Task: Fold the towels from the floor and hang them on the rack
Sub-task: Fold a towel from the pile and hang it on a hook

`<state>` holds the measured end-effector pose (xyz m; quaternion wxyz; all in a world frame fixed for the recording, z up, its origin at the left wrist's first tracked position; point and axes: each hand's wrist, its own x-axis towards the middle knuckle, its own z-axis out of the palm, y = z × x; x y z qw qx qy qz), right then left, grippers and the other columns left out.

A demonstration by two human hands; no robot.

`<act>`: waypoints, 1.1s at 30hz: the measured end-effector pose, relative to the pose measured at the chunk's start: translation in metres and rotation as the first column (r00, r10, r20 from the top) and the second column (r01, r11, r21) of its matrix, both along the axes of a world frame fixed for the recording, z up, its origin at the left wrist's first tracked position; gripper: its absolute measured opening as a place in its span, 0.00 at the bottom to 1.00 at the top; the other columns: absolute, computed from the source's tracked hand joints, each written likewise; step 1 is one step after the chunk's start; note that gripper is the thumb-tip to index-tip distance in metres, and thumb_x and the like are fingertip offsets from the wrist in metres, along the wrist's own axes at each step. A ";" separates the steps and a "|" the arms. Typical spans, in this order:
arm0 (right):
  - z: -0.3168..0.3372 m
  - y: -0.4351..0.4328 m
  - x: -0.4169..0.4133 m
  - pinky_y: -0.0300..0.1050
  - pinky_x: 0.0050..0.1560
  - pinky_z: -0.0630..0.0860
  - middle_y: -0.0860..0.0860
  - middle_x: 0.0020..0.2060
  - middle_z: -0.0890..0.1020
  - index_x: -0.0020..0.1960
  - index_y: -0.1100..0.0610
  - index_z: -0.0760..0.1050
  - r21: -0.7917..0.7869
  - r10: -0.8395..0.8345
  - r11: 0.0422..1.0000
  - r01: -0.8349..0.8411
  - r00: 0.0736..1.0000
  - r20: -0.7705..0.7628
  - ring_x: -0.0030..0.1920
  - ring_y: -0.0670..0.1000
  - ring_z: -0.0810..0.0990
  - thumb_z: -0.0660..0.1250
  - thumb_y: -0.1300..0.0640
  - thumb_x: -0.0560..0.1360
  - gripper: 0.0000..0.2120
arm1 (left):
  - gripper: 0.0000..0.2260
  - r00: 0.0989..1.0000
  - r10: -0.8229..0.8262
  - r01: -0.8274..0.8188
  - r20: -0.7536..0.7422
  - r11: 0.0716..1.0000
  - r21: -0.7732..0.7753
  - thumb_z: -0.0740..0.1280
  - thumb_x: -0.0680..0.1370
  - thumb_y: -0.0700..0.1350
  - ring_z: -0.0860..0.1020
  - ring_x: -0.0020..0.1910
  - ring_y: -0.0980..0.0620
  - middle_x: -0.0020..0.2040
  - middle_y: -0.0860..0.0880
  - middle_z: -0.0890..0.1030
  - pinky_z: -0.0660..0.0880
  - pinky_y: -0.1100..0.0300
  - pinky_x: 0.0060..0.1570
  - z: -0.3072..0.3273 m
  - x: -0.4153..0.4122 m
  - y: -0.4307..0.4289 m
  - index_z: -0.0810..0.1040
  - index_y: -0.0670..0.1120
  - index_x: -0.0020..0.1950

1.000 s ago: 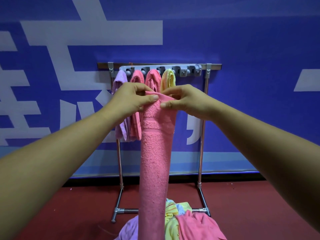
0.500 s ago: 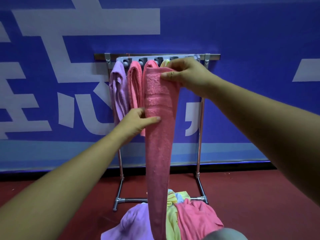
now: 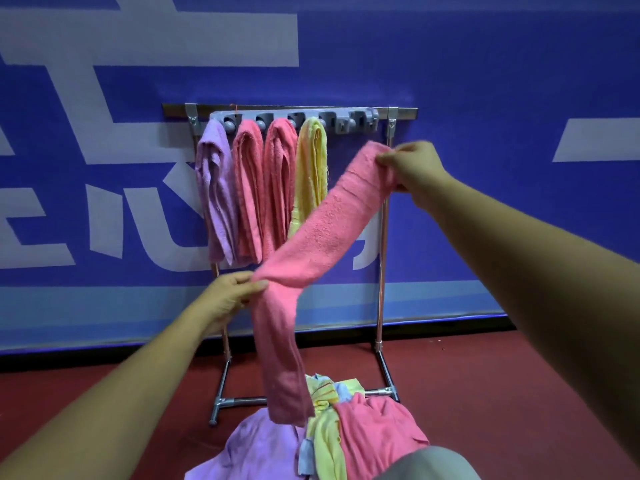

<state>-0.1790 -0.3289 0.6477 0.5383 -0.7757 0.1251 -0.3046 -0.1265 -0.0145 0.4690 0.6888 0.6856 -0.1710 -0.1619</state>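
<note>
r hand (image 3: 412, 168) pinches top of fuzzy pink towel (image 3: 325, 230) | l hand (image 3: 230, 296) pinches its mid-fold | long narrow strip, tail limp | metal rack (image 3: 382, 258) behind

Bottom edge cuts the floor pile (image 3: 374, 441); a grey shape (image 3: 429, 464) there overlaps its lower right, identity unclear. The held pink towel (image 3: 329, 230) hides the lower end of the yellow towel (image 3: 311, 161) and part of the base bar of the rack (image 3: 403, 113). Fingertips of the right hand (image 3: 415, 168) motion-blurred, partly sunk in cloth. Rail clips (image 3: 349, 121) too small to read.
</note>
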 end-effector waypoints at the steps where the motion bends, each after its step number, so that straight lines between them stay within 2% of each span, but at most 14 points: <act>1: -0.013 -0.008 0.002 0.50 0.34 0.78 0.57 0.35 0.75 0.38 0.58 0.74 0.052 -0.045 0.998 0.047 0.998 -0.041 0.32 0.53 0.74 0.73 0.60 0.73 0.09 | 0.05 1.000 0.027 -0.027 -0.003 0.999 -0.039 0.70 0.71 0.40 0.79 0.36 0.56 0.40 0.50 0.85 0.75 0.65 0.36 0.012 0.004 0.003 0.86 0.44 0.44; 4: -0.053 -0.021 0.007 0.48 0.36 0.77 0.60 0.42 0.76 0.53 0.62 0.76 0.235 -0.090 0.960 0.150 0.965 -0.246 0.37 0.54 0.77 0.72 0.63 0.73 0.10 | 0.07 0.999 0.030 -0.028 0.015 0.988 -0.155 0.70 0.70 0.42 0.81 0.35 0.56 0.40 0.49 0.86 0.78 0.65 0.35 0.055 0.009 0.006 0.86 0.44 0.44; 7: -0.095 -0.015 0.005 0.49 0.42 0.76 0.59 0.42 0.77 0.49 0.60 0.74 0.279 0.006 0.949 0.145 0.879 -0.476 0.40 0.55 0.77 0.68 0.64 0.75 0.04 | 0.07 0.996 -0.042 0.054 0.076 0.986 -0.156 0.75 0.68 0.43 0.82 0.36 0.56 0.40 0.49 0.86 0.80 0.64 0.38 0.097 0.007 0.003 0.87 0.46 0.44; 10: -0.133 -0.003 0.004 0.48 0.36 0.76 0.59 0.41 0.78 0.49 0.61 0.73 0.294 0.096 0.948 0.126 0.764 -0.638 0.34 0.56 0.77 0.69 0.63 0.76 0.05 | 0.14 0.989 -0.104 0.118 0.106 0.984 -0.132 0.78 0.62 0.49 0.82 0.39 0.55 0.42 0.50 0.85 0.80 0.63 0.42 0.125 0.007 -0.004 0.87 0.45 0.45; 13: -0.150 0.012 0.002 0.48 0.38 0.76 0.57 0.43 0.80 0.54 0.60 0.74 0.232 0.199 0.972 -0.025 0.604 -0.771 0.37 0.54 0.78 0.68 0.58 0.78 0.08 | 0.13 0.976 -0.196 0.205 0.099 0.974 -0.092 0.77 0.66 0.49 0.81 0.41 0.53 0.43 0.49 0.84 0.78 0.61 0.45 0.141 0.005 -0.014 0.86 0.45 0.47; 15: -0.146 0.020 0.000 0.47 0.43 0.76 0.55 0.42 0.81 0.54 0.60 0.76 0.117 0.214 0.972 -0.204 0.556 -0.803 0.41 0.54 0.80 0.67 0.57 0.79 0.08 | 0.08 0.962 -0.251 0.261 0.107 0.962 -0.083 0.71 0.71 0.45 0.81 0.41 0.53 0.43 0.48 0.84 0.78 0.61 0.46 0.147 -0.001 -0.024 0.86 0.44 0.46; 17: -0.134 0.025 0.004 0.49 0.51 0.75 0.53 0.47 0.84 0.57 0.58 0.79 0.103 0.325 0.931 -0.351 0.663 -0.674 0.48 0.53 0.81 0.68 0.53 0.78 0.11 | 0.08 0.948 -0.293 0.304 0.128 0.950 -0.074 0.68 0.74 0.43 0.82 0.43 0.54 0.45 0.48 0.84 0.78 0.62 0.48 0.148 -0.006 -0.033 0.85 0.44 0.48; 19: -0.110 0.033 0.005 0.52 0.61 0.75 0.51 0.54 0.84 0.60 0.56 0.80 0.280 0.574 0.818 -0.502 0.737 -0.357 0.56 0.52 0.81 0.68 0.49 0.78 0.14 | 0.08 0.938 -0.318 0.329 0.136 0.942 -0.065 0.67 0.75 0.41 0.82 0.44 0.54 0.46 0.49 0.84 0.79 0.63 0.47 0.147 -0.010 -0.041 0.83 0.44 0.51; 21: -0.081 0.044 0.001 0.50 0.64 0.73 0.53 0.57 0.81 0.64 0.56 0.77 0.413 0.734 0.642 -0.646 0.674 -0.086 0.58 0.52 0.78 0.64 0.46 0.80 0.18 | 0.08 0.936 -0.326 0.334 0.134 0.942 -0.038 0.66 0.76 0.40 0.82 0.43 0.55 0.46 0.49 0.84 0.78 0.62 0.46 0.147 -0.013 -0.048 0.82 0.44 0.53; 22: -0.066 0.048 -0.002 0.50 0.64 0.73 0.55 0.58 0.80 0.65 0.57 0.76 0.393 0.763 0.607 -0.691 0.645 -0.044 0.58 0.52 0.78 0.62 0.46 0.80 0.20 | 0.08 0.936 -0.325 0.331 0.135 0.943 -0.022 0.66 0.77 0.40 0.82 0.42 0.55 0.45 0.49 0.84 0.77 0.62 0.46 0.148 -0.014 -0.051 0.81 0.44 0.55; 24: -0.043 0.053 -0.007 0.49 0.60 0.75 0.56 0.56 0.80 0.65 0.59 0.76 0.290 0.777 0.613 -0.735 0.627 -0.055 0.55 0.53 0.79 0.63 0.47 0.80 0.20 | 0.08 0.937 -0.321 0.325 0.140 0.946 -0.002 0.65 0.78 0.40 0.82 0.41 0.56 0.44 0.50 0.84 0.76 0.62 0.44 0.151 -0.018 -0.055 0.80 0.44 0.56; 28: -0.022 0.054 -0.010 0.48 0.52 0.73 0.57 0.49 0.78 0.55 0.59 0.80 0.159 0.725 0.689 -0.707 0.677 -0.128 0.48 0.54 0.77 0.68 0.55 0.79 0.09 | 0.08 0.943 -0.299 0.300 0.146 0.954 0.016 0.64 0.79 0.40 0.81 0.39 0.57 0.42 0.52 0.84 0.75 0.63 0.43 0.160 -0.020 -0.060 0.81 0.44 0.54; 30: -0.016 0.053 -0.013 0.43 0.47 0.73 0.57 0.44 0.79 0.49 0.61 0.80 0.138 0.717 0.697 -0.704 0.685 -0.131 0.43 0.52 0.77 0.68 0.58 0.79 0.06 | 0.09 0.933 -0.323 0.321 0.159 0.946 0.040 0.65 0.78 0.41 0.81 0.41 0.57 0.44 0.51 0.85 0.75 0.63 0.45 0.165 -0.019 -0.062 0.82 0.44 0.56; 33: -0.006 0.046 -0.016 0.38 0.36 0.75 0.52 0.34 0.80 0.41 0.59 0.78 0.153 0.722 0.690 -0.708 0.688 -0.075 0.33 0.48 0.78 0.66 0.63 0.79 0.08 | 0.12 0.924 -0.343 0.334 0.171 0.939 0.082 0.69 0.74 0.45 0.79 0.42 0.55 0.44 0.49 0.83 0.74 0.61 0.47 0.168 -0.015 -0.065 0.81 0.42 0.55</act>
